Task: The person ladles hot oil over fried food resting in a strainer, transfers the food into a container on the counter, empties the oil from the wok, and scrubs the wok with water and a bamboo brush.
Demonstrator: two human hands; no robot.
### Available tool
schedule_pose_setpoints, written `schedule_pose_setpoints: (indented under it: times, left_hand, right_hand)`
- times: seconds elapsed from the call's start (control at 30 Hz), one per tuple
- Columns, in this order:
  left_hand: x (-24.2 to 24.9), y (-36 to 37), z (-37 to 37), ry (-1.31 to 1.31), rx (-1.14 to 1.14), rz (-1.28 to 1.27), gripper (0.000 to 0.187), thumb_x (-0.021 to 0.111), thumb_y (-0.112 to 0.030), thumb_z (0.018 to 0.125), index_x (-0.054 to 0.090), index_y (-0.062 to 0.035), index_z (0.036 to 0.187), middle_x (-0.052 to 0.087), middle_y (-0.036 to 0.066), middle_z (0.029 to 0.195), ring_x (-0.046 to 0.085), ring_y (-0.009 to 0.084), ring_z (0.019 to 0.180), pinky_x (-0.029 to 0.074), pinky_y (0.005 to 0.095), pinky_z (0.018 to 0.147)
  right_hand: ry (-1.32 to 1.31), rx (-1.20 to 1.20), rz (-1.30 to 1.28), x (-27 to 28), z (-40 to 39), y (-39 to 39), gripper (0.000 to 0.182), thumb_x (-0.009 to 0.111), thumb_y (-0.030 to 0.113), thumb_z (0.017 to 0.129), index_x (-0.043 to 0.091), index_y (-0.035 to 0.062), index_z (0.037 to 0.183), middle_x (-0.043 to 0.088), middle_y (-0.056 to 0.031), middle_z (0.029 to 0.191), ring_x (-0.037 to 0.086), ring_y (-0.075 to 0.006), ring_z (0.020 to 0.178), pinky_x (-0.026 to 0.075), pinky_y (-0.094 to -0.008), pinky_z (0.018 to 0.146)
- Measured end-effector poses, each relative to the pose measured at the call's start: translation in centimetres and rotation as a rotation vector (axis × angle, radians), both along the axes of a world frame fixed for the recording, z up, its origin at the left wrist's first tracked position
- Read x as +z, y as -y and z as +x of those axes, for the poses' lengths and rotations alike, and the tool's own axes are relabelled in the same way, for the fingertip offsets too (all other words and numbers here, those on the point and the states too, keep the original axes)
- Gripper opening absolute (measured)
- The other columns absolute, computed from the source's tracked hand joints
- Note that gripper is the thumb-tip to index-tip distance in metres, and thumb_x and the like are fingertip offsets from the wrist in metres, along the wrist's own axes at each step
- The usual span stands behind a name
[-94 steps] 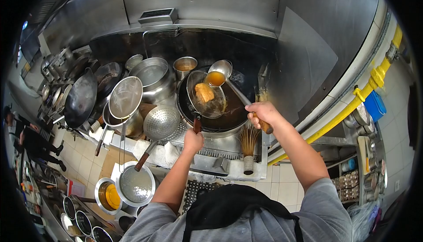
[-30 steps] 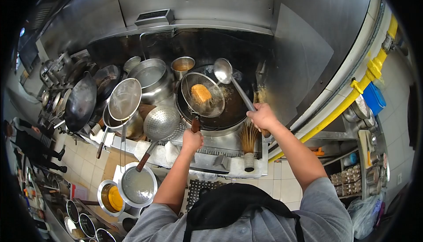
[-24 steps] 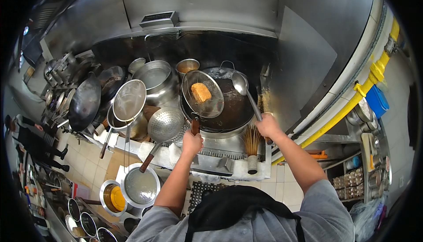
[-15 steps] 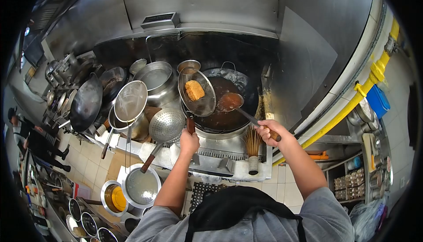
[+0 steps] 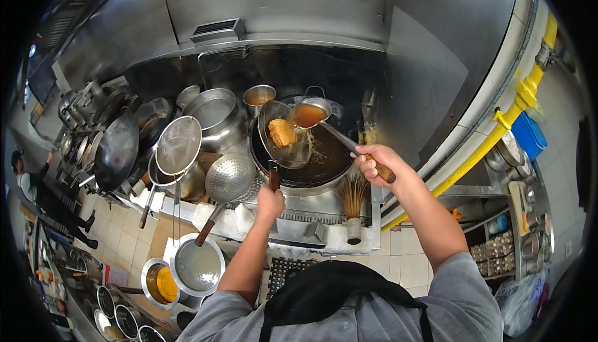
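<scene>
My left hand [image 5: 270, 202] is wrapped round the wooden handle of a fine-mesh strainer [image 5: 298, 155], which is tilted over the wok. A golden-brown fried piece [image 5: 282, 132] lies in the mesh. In my right hand [image 5: 379, 162] is a ladle [image 5: 339, 135] by its wooden-ended handle. Its bowl, filled with reddish-brown liquid, is raised beside the strainer's rim. Below both, the black wok [image 5: 333, 164] contains dark brown liquid on the burner.
Left of the wok are a perforated skimmer [image 5: 230, 178], another mesh strainer [image 5: 179, 144] and a steel pot [image 5: 219, 131]. A bamboo brush [image 5: 354, 211] stands at the stove's front right. Yellow pipe [image 5: 483, 149] runs along the right. Another person [image 5: 47, 199] stands far left.
My right hand has lifted the ladle from the wok's liquid up towards the strainer, its bowl now full. The strainer has tilted more to the right, with the fried piece still in it.
</scene>
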State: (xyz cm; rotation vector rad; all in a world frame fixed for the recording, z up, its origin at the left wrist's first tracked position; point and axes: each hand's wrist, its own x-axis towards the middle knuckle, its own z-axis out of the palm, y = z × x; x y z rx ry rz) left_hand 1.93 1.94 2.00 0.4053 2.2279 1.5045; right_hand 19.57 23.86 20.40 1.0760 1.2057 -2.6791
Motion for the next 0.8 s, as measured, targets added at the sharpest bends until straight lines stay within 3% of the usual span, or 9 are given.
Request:
schedule_pose_setpoints:
  times: [0.1, 0.6, 0.77, 0.8]
  left_hand:
    - [1.1, -0.4, 0.7, 0.122, 0.005, 0.075, 0.010, 0.050, -0.003, 0.085, 0.046, 0.0011, 0.093, 0.054, 0.008, 0.061, 0.051, 0.0155, 0.041, 0.037, 0.0289, 0.032]
    - [0.9, -0.5, 0.5, 0.139, -0.015, 0.028, 0.011, 0.049, -0.004, 0.085, 0.046, 0.0023, 0.093, 0.054, 0.009, 0.064, 0.051, 0.0151, 0.042, 0.038, 0.0286, 0.033]
    - [1.7, -0.2, 0.7, 0.146, 0.009, 0.036, 0.011, 0.049, -0.004, 0.084, 0.046, 0.0019, 0.093, 0.054, 0.008, 0.064, 0.051, 0.0147, 0.043, 0.038, 0.0284, 0.034]
    - [1.7, 0.0, 0.7, 0.152, 0.010, 0.039, 0.012, 0.050, -0.005, 0.084, 0.046, 0.0016, 0.094, 0.054, 0.008, 0.063, 0.050, 0.0145, 0.042, 0.038, 0.0282, 0.034]
  right_hand:
    - [0.010, 0.007, 0.043, 0.5, -1.2, -0.1, 0.015, 0.049, 0.016, 0.092, 0.042, 0.0062, 0.084, 0.046, 0.0023, 0.061, 0.038, -0.0032, 0.039, 0.031, -0.0187, 0.032]
    - [0.090, 0.016, 0.367, -1.1, -2.6, 1.1, 0.016, 0.058, 0.015, 0.088, 0.045, 0.0055, 0.091, 0.050, -0.0030, 0.063, 0.041, -0.0069, 0.041, 0.034, -0.0229, 0.033]
    - [0.065, 0.048, 0.541, -2.1, -2.2, 1.5, 0.025, 0.058, 0.012, 0.088, 0.048, -0.0005, 0.107, 0.050, -0.0035, 0.062, 0.043, -0.0095, 0.040, 0.035, -0.0253, 0.033]
    - [0.035, 0.072, 0.549, -2.1, -2.0, 1.3, 0.013, 0.060, 0.011, 0.086, 0.052, 0.0006, 0.088, 0.050, -0.0040, 0.058, 0.045, -0.0123, 0.039, 0.036, -0.0292, 0.033]
